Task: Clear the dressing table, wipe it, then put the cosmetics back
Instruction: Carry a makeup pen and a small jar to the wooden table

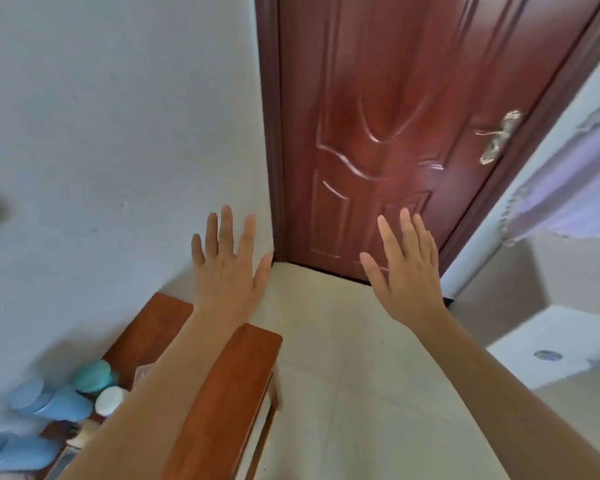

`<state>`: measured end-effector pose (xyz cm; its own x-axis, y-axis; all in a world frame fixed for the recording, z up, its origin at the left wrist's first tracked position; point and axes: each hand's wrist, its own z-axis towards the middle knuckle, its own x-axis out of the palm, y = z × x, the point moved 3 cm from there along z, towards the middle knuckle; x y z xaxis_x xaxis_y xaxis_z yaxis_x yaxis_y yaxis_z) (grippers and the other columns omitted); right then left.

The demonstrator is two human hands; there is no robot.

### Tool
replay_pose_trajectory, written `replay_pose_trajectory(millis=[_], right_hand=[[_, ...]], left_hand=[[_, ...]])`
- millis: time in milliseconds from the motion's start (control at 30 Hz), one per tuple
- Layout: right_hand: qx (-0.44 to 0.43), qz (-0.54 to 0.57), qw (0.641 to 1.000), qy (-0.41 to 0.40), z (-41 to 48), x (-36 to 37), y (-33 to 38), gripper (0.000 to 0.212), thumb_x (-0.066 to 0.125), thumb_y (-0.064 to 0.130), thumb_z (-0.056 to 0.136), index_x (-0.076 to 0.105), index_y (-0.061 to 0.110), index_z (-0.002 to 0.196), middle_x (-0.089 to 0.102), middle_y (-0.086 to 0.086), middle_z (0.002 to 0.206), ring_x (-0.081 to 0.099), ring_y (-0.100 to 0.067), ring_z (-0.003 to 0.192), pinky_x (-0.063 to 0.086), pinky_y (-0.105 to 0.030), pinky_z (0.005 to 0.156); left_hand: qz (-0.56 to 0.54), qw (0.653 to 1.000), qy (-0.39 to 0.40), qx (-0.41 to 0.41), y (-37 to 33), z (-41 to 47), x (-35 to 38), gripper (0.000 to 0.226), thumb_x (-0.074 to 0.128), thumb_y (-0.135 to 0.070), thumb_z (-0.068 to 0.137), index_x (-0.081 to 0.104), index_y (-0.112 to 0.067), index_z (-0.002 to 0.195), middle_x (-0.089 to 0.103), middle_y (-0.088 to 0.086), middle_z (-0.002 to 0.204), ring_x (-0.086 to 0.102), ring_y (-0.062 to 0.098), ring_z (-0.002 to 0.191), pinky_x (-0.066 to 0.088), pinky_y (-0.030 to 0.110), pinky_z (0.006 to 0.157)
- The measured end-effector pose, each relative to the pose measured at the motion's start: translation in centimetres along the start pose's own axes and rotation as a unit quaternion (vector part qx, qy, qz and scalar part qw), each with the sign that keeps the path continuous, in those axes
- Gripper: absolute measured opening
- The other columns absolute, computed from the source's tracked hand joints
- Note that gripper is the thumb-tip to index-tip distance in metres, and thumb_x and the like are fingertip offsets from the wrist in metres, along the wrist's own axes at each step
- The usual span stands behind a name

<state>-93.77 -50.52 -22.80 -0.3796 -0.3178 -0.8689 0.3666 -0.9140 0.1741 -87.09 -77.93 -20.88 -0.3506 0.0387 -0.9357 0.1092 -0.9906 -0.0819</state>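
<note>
My left hand (227,263) and my right hand (404,263) are held up in the air with the fingers spread and straight, backs toward the camera, holding nothing. The brown wooden dressing table (229,393) runs along the white wall at the lower left, under my left forearm. On it stand blurred cosmetics: a teal jar (92,375), a white round lid (110,400), and pale blue bottles (52,401) lying or leaning near the wall. Neither hand touches the table or the cosmetics.
A red-brown panelled door (395,133) with a metal handle (497,138) stands shut straight ahead. Pale floor tiles (343,358) stretch between the table and a bed with white bedding (551,334) at the right. A lilac curtain (568,188) hangs at the right.
</note>
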Motion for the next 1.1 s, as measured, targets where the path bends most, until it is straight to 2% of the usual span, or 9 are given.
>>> replay_pose_trajectory(millis=[133, 267, 433, 600, 733, 867, 1000, 1100], right_hand=[[0.065, -0.021, 0.996, -0.065, -3.8, -7.0, -9.3, 0.064, 0.038, 0.053, 0.1, 0.028, 0.021, 0.154, 0.017, -0.017, 0.161, 0.01, -0.034, 0.15, 0.017, -0.052, 0.119], [0.139, -0.05, 0.984, -0.095, -11.0, -13.3, -20.0, 0.065, 0.037, 0.053, 0.1, 0.028, 0.019, 0.154, 0.022, -0.02, 0.16, 0.014, -0.036, 0.149, 0.02, -0.053, 0.118], [0.237, -0.085, 0.962, -0.108, -21.9, -20.7, -33.3, 0.067, 0.039, 0.053, 0.098, 0.023, 0.02, 0.155, 0.015, -0.016, 0.162, 0.012, -0.035, 0.15, 0.021, -0.055, 0.117], [0.312, -0.113, 0.939, -0.093, -29.2, -25.8, -43.2, 0.071, 0.036, 0.058, 0.097, 0.016, 0.023, 0.156, 0.007, -0.013, 0.164, 0.007, -0.032, 0.151, 0.018, -0.053, 0.119], [0.339, -0.117, 0.928, -0.103, -32.2, -26.9, -49.3, 0.071, 0.038, 0.056, 0.097, 0.018, 0.022, 0.156, 0.012, -0.016, 0.163, 0.009, -0.033, 0.15, 0.017, -0.05, 0.12], [0.366, -0.122, 0.919, -0.078, -33.0, -25.2, -55.0, 0.072, 0.037, 0.057, 0.097, 0.017, 0.021, 0.156, 0.012, -0.017, 0.162, 0.008, -0.033, 0.151, 0.015, -0.049, 0.12], [0.38, -0.123, 0.915, -0.048, -30.7, -23.3, -62.1, 0.071, 0.032, 0.059, 0.097, 0.017, 0.023, 0.156, 0.007, -0.014, 0.164, 0.006, -0.033, 0.151, 0.011, -0.048, 0.12], [0.383, -0.132, 0.914, -0.011, -27.0, -23.0, -68.3, 0.072, 0.022, 0.065, 0.097, 0.015, 0.026, 0.157, -0.001, -0.009, 0.165, -0.001, -0.029, 0.152, 0.008, -0.048, 0.122]], left_hand=[[-0.04, 0.995, -0.029, 0.086, -11.8, 2.8, -1.7, 0.066, 0.026, -0.052, 0.099, 0.021, -0.016, 0.153, 0.015, 0.02, 0.159, 0.015, 0.039, 0.146, 0.021, 0.06, 0.114], [-0.096, 0.98, -0.037, 0.17, -26.4, 1.5, -1.4, 0.065, 0.03, -0.051, 0.098, 0.03, -0.014, 0.151, 0.023, 0.02, 0.157, 0.021, 0.038, 0.145, 0.027, 0.06, 0.111], [-0.154, 0.957, -0.025, 0.243, -44.2, -3.7, -0.2, 0.066, 0.032, -0.052, 0.097, 0.029, -0.015, 0.151, 0.023, 0.018, 0.158, 0.018, 0.035, 0.147, 0.026, 0.058, 0.112], [-0.165, 0.936, 0.002, 0.31, -57.6, -6.2, 0.3, 0.066, 0.03, -0.053, 0.097, 0.028, -0.016, 0.152, 0.022, 0.018, 0.158, 0.017, 0.036, 0.147, 0.026, 0.059, 0.112], [-0.147, 0.919, 0.01, 0.365, -65.2, -6.4, 1.6, 0.065, 0.034, -0.051, 0.097, 0.031, -0.014, 0.15, 0.024, 0.019, 0.157, 0.019, 0.037, 0.146, 0.027, 0.059, 0.111], [-0.136, 0.91, 0.026, 0.391, -70.9, -5.5, 5.0, 0.065, 0.035, -0.051, 0.097, 0.031, -0.013, 0.15, 0.024, 0.02, 0.157, 0.021, 0.038, 0.145, 0.026, 0.059, 0.112], [-0.13, 0.902, 0.051, 0.408, -77.7, -1.9, 9.7, 0.067, 0.031, -0.053, 0.097, 0.03, -0.014, 0.151, 0.022, 0.02, 0.158, 0.019, 0.037, 0.146, 0.027, 0.06, 0.111], [-0.132, 0.904, 0.074, 0.4, -83.6, 2.7, 12.0, 0.069, 0.024, -0.055, 0.096, 0.027, -0.015, 0.152, 0.015, 0.017, 0.16, 0.014, 0.036, 0.147, 0.023, 0.059, 0.114]])
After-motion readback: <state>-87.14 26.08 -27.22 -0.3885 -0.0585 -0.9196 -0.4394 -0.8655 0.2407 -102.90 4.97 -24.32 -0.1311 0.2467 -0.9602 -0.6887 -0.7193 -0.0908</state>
